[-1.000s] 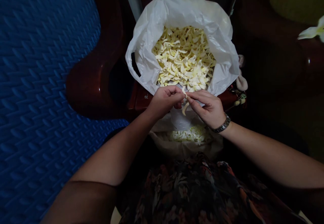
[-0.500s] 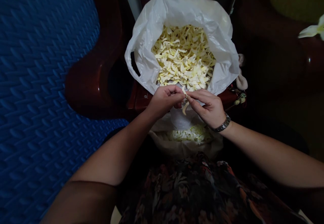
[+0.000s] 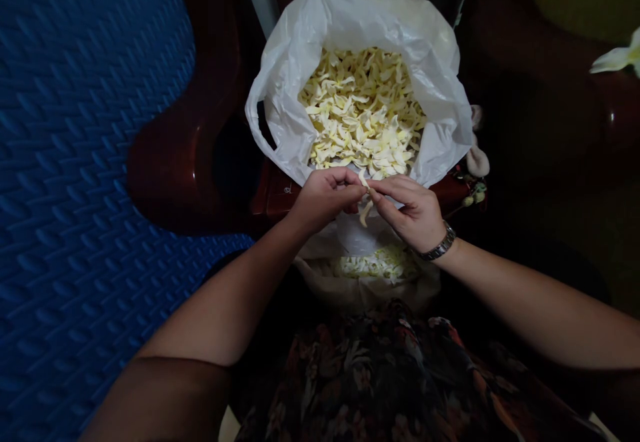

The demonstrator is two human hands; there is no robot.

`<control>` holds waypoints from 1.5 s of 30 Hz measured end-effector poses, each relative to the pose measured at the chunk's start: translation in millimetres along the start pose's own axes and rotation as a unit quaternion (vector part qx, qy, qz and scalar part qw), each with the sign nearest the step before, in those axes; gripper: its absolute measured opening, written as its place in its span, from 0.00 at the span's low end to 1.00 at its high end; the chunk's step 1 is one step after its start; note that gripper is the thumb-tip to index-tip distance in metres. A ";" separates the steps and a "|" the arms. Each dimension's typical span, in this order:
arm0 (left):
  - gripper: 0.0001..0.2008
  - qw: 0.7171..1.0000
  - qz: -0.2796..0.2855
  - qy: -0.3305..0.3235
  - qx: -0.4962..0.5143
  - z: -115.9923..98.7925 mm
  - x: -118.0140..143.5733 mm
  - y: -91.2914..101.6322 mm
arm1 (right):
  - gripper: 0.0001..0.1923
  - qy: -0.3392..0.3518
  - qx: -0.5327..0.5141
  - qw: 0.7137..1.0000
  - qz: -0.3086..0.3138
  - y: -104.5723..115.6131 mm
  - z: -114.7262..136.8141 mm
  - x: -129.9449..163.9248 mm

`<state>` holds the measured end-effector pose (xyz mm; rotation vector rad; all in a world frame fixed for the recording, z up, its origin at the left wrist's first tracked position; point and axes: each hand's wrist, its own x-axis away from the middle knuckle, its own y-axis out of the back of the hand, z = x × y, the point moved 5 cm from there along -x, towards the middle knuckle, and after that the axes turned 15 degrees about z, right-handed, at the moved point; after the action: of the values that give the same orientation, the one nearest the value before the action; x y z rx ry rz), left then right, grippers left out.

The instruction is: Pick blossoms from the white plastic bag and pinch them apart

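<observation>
Petal (image 3: pixel 365 211), pale yellow, hangs pinched between the two hands just at the near rim of the big white plastic bag (image 3: pixel 300 69). That bag sits open on a dark red chair (image 3: pixel 175 162) and is heaped with loose cream-yellow petals (image 3: pixel 363 112). Nearer the person, partly hidden behind the hands, a smaller bag (image 3: pixel 370 289) on the lap holds a thinner layer of similar pieces (image 3: pixel 375 263). Blue patterned matting (image 3: pixel 75 162) fills the left side; a whole flower (image 3: pixel 617 59) shows at the far right edge. The left hand (image 3: pixel 325 199) and right hand (image 3: pixel 413 212) meet fingertip to fingertip, each pressed together on the petal; it looks as if they grip its upper end, though that spot is small and dim. A metal watch (image 3: pixel 440 247) circles the right wrist.
</observation>
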<state>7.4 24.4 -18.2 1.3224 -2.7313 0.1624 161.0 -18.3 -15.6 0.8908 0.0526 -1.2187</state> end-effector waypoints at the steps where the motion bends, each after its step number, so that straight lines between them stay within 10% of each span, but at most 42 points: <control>1: 0.05 1.000 0.000 0.001 -0.001 0.3 -0.1 0.0 | 0.12 0.001 0.002 1.000 0.001 0.0 0.1 -0.1; 24: 0.06 0.997 -0.019 0.032 0.066 12.5 -3.2 -1.9 | 0.17 0.117 0.113 0.987 0.013 -8.9 2.7 1.7; 33: 0.06 0.986 -0.070 -0.055 -0.140 1.9 1.3 0.5 | 0.11 -0.069 -0.118 0.990 -0.030 -16.3 -7.7 6.3; 45: 0.16 0.866 -0.092 -0.159 -0.465 -6.1 6.7 -13.4 | 0.22 -0.242 -0.346 0.902 -0.087 -35.3 -43.7 10.2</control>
<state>14.0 11.7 -10.5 1.3039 -2.2650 -1.3083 153.9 -1.6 -69.7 -0.0508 0.1570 -1.4213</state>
